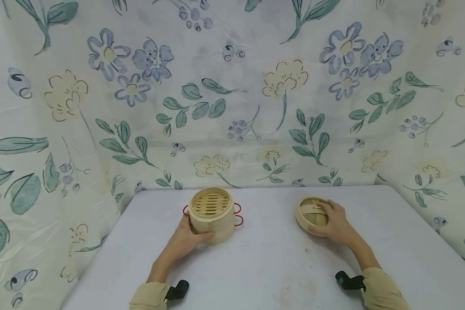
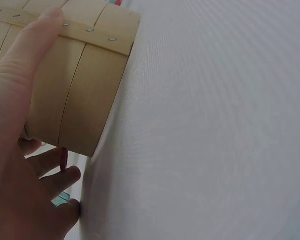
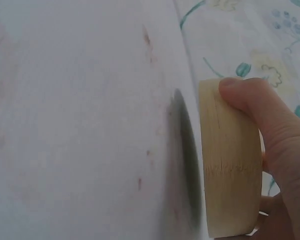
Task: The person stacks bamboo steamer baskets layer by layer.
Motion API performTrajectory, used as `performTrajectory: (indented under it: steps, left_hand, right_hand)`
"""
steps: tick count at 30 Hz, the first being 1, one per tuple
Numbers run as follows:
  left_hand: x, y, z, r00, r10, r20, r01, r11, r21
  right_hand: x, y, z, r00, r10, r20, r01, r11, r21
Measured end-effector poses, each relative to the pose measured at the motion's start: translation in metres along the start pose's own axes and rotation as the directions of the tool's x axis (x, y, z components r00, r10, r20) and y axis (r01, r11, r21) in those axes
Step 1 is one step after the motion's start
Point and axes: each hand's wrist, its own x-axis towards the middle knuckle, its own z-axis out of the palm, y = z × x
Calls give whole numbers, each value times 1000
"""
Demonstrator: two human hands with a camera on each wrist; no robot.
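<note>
A round bamboo steamer basket (image 1: 211, 219) with slats on top and small red loop handles stands at the table's far left. My left hand (image 1: 186, 241) grips its left side, the thumb across the front. The left wrist view shows the stapled wall of the steamer (image 2: 80, 90) close against the table, with some fingers behind it near a red loop. To the right, my right hand (image 1: 335, 224) holds the bamboo lid (image 1: 310, 217), which has a woven top and a band across it. In the right wrist view, a shadow gap separates the lid (image 3: 230, 170) from the tabletop.
The white table (image 1: 263, 258) carries faint brownish stains (image 1: 294, 292) near the front. A flower-printed cloth (image 1: 232, 112) hangs behind and at both sides. Black devices, such as the left one (image 1: 178, 290), sit at both wrists.
</note>
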Motion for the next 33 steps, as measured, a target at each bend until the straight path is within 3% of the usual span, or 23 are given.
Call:
performTrajectory:
  steps: [17,26,33]
  left_hand:
    - [-2,2,-1,1000,-9,-12,9,1000,12]
    - [-2,4,-2,1000,-17,-16,17,1000,17]
    - [-3,3,-3,1000,-5,-9,5,1000,4]
  right_hand:
    - [20,-40,15,1000,-26,11,26,1000,17]
    - [44,-91,16,993,-120,10,119,992,39]
    - [61,-142,22,984,-177,32,178,984,-17]
